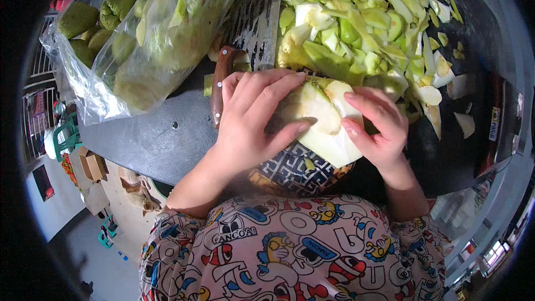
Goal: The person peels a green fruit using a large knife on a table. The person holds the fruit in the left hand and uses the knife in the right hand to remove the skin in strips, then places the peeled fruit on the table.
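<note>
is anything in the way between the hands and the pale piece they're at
Nothing visible is: the left hand and right hand both touch the pale piece directly. The wooden knife handle shows on the left hand's other side, away from the piece.

A dark table (161, 134) bears a plastic bag (167, 64) and green peelings (370, 19).

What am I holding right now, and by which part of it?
A pale green vegetable, held from both sides: your left grip is on its left side, your right grip on its upper right side.
</note>
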### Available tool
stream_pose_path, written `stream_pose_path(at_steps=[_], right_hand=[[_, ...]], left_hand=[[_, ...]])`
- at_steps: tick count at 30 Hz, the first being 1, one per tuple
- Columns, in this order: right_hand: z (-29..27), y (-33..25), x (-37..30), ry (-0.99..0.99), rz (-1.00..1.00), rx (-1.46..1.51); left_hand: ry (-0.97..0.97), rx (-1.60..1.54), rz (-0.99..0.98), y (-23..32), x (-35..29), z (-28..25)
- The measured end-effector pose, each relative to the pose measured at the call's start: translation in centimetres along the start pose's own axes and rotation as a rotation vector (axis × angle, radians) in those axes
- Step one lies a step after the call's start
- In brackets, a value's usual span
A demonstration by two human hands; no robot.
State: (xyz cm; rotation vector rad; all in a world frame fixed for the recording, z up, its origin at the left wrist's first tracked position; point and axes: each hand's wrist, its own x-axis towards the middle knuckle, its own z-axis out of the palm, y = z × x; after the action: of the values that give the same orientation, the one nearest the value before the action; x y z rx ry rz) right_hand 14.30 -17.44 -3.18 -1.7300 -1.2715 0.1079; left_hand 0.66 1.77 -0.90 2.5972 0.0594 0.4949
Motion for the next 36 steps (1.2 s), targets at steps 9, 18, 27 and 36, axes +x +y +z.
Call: stream_pose_path(at_steps=[9, 18, 27, 36], right_hand=[[1.3, -0.4, 0.0, 0.131, 0.029, -0.025], [1.8, -1.0, -0.9, 0.153, 0.038, 0.03], [2.1, -2.5, -1.6, 0.164, -0.055, -0.086], [2.2, -1.8, -1.2, 0.066, -0.057, -0.101]], left_hand=[[0.073, 0.031, -0.032, 1.4, 0.0, 0.8], [0.129, 0.066, -0.016, 1.4, -1.1, 1.4], [0.128, 0.006, 0.01, 2.8, -1.4, 1.0], [0.104, 0.015, 0.176, 2.7, 0.3, 0.0]])
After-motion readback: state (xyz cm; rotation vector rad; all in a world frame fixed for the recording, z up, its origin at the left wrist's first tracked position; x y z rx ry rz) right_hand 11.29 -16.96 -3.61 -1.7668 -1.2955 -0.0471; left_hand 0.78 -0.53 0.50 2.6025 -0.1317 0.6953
